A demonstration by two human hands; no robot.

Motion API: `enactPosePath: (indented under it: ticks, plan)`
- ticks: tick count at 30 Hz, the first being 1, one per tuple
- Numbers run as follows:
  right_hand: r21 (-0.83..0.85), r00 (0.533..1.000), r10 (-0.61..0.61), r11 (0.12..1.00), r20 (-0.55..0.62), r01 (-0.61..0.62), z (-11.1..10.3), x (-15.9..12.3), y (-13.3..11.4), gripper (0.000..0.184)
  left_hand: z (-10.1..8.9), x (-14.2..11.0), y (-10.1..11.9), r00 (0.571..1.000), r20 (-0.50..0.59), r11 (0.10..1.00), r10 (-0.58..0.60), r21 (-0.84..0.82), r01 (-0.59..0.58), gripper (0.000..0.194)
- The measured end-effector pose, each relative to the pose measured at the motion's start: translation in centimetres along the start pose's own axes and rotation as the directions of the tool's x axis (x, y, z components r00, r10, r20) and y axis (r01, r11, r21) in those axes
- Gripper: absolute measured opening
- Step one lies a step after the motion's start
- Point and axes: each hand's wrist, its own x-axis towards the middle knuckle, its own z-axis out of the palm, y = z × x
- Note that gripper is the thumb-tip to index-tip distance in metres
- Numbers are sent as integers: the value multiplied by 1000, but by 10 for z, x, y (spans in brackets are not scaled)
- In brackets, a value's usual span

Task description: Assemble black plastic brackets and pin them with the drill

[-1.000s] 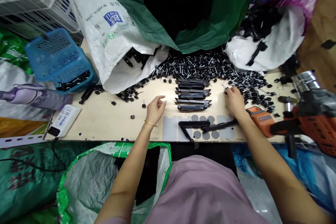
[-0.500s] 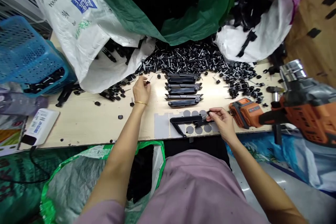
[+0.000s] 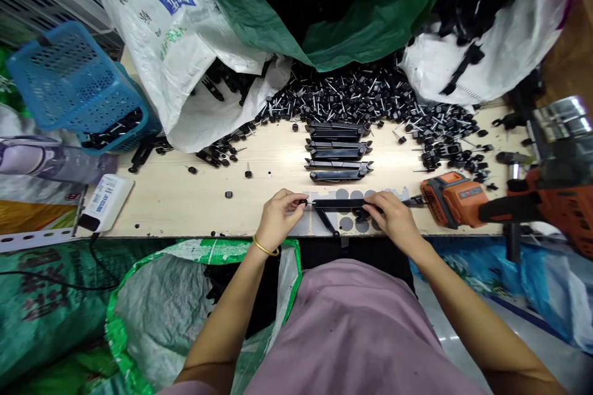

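Note:
My left hand (image 3: 279, 217) pinches a black-headed screw (image 3: 304, 202), its metal shank pointing right at the left end of a black plastic arm (image 3: 339, 203). My right hand (image 3: 393, 217) is closed at the arm's right end; its fingertips hide whatever else may be there. A thinner black leg (image 3: 327, 222) slants down from the arm's left part. These parts lie over a grey sheet with round marks (image 3: 346, 223) at the table's front edge. Behind them, several folded black brackets (image 3: 338, 175) are laid in a stack of rows.
A heap of black-headed screws (image 3: 343, 95) spreads across the back, below a green bag (image 3: 361, 43). At the right lies an orange cordless tool (image 3: 456, 197). A white sack (image 3: 199, 92), blue basket (image 3: 69, 80) and white power strip (image 3: 106, 200) stand left. An open bag (image 3: 152, 302) hangs below.
My left hand has come from the screws at the back left to the arm's left end, bringing a screw. My right hand stays by the arm's right end. The view has shifted slightly.

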Motion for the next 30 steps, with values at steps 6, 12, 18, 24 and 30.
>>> enactPosePath:
  ticks: [6, 12, 18, 24, 30]
  plan:
    - [3, 996, -70, 998, -54, 70, 9, -9, 11, 24, 9, 2, 11, 998, 9, 978, 65, 200, -66, 22]
    - [-109, 975, -223, 968, 20, 224, 17, -23, 29, 55, 30, -7, 21, 976, 75, 868, 204, 447, -216, 29]
    - [-188, 973, -231, 955, 23, 231, 29, -26, 39, 55, 20, 8, -2, 964, 94, 920, 249, 289, -266, 25]
    - [-169, 990, -133, 976, 41, 138, 6, -27, 22, 56, 17, -1, -27, 991, 111, 974, 75, 207, -96, 66]
    - [-65, 929, -342, 933, 139, 353, 15, 8, -40, 58, 63, -40, -19, 973, 51, 964, -226, 153, 216, 87]
